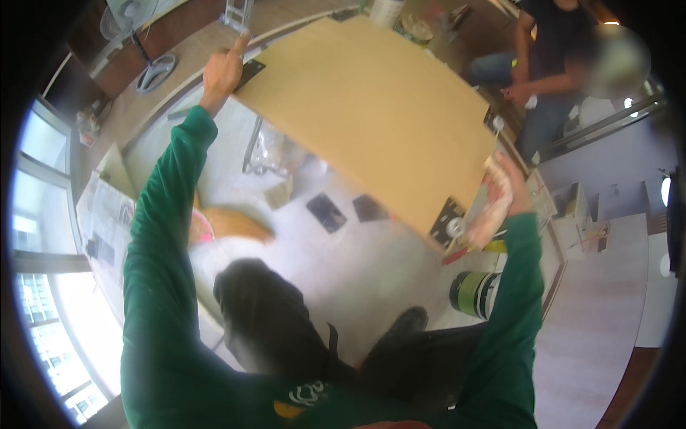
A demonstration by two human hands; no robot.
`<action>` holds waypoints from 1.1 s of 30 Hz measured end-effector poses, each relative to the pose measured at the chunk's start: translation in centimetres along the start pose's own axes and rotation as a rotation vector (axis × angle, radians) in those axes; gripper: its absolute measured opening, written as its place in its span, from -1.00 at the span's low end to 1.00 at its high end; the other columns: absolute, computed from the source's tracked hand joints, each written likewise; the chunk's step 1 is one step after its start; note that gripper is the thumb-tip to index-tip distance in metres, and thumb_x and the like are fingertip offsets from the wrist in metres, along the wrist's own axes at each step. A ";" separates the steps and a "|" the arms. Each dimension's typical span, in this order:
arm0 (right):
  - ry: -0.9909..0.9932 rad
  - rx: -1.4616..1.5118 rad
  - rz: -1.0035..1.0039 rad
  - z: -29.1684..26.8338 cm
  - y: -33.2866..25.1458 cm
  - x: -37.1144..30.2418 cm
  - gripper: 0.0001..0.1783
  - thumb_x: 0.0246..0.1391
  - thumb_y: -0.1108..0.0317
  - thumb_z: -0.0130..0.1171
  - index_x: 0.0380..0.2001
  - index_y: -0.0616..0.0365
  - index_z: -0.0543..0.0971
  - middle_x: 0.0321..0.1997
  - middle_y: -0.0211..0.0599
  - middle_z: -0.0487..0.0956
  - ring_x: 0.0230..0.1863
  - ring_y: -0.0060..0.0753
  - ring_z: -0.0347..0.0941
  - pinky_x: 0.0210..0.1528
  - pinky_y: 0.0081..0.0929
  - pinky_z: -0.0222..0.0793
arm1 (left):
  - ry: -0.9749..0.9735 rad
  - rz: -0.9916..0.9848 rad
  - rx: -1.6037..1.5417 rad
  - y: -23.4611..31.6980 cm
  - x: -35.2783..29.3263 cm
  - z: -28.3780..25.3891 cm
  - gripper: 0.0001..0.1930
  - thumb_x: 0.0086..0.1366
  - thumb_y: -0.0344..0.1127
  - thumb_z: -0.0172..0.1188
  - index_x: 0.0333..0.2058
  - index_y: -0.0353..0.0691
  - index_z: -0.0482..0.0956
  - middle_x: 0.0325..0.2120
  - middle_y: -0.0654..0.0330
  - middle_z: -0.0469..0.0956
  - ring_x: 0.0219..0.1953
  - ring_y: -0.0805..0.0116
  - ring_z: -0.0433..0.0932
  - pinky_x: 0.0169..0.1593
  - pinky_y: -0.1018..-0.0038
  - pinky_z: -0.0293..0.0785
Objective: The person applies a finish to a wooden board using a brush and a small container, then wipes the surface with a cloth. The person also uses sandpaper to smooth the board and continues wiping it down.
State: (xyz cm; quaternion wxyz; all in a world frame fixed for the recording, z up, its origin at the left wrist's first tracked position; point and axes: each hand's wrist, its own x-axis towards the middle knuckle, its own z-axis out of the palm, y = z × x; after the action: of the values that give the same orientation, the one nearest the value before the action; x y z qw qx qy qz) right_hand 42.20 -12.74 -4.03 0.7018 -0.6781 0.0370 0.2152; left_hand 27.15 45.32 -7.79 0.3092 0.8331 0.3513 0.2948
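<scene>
A large tan board (371, 114) stretches ahead of me, with dark plates fixed at its corners. At its left corner, my left hand (222, 74) is closed against the board's edge next to a black plate (249, 74), one digit pointing away from me. My right hand (504, 187) is beside the board's right edge; motion blur and a pale patch over the fingers hide its grip. Below that hand, the near right corner carries a black plate with holes (446, 220) and a round white piece (455, 227). A red-and-yellow tool (457, 254) lies partly under that corner.
Under the board's near side are dark flat pieces (326, 213) and a clear plastic bag (275, 151). A green-and-black bucket (473, 294) stands near my right forearm. Another person (554, 64) is at the far right. A fan (136, 25) stands far left.
</scene>
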 end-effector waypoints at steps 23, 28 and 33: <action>-0.152 -0.436 -0.023 -11.6 -7.3 2.6 -0.36 0.39 -0.06 0.10 0.33 0.16 0.41 -0.05 -0.06 0.69 0.01 -0.26 0.61 0.16 -0.30 0.49 | -0.644 0.167 -0.144 -8.4 -31.4 11.4 -0.64 0.19 -0.54 0.25 0.00 -0.24 0.66 -0.02 0.06 0.67 -0.05 0.19 0.68 0.05 0.35 0.59; -0.068 -0.481 -0.107 -14.6 -8.8 -6.0 -0.37 0.42 -0.03 0.01 0.31 0.23 0.41 -0.09 -0.11 0.68 -0.03 -0.34 0.57 0.17 -0.38 0.44 | -0.859 0.924 0.142 -9.4 -32.0 19.5 -0.34 -0.02 -0.46 0.34 0.16 -0.13 0.52 0.19 0.08 0.46 0.35 0.03 0.32 0.40 0.10 0.22; 0.090 -0.357 -0.351 -4.3 -2.2 -15.4 -0.37 0.27 0.07 0.17 0.24 0.33 0.45 -0.05 -0.03 0.66 -0.30 -0.34 0.59 -0.12 -0.43 0.52 | -1.131 0.853 0.394 -7.0 -29.2 18.7 -0.49 -0.05 -0.40 0.42 -0.01 -0.14 0.66 0.01 0.09 0.53 0.12 0.04 0.50 0.27 0.11 0.36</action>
State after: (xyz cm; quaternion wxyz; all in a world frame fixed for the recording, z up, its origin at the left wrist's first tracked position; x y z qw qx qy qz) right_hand 30.06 -20.73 2.95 0.5950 -0.7964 -0.0885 0.0627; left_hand 20.64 21.10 -32.74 0.1464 0.9622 -0.1701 -0.1542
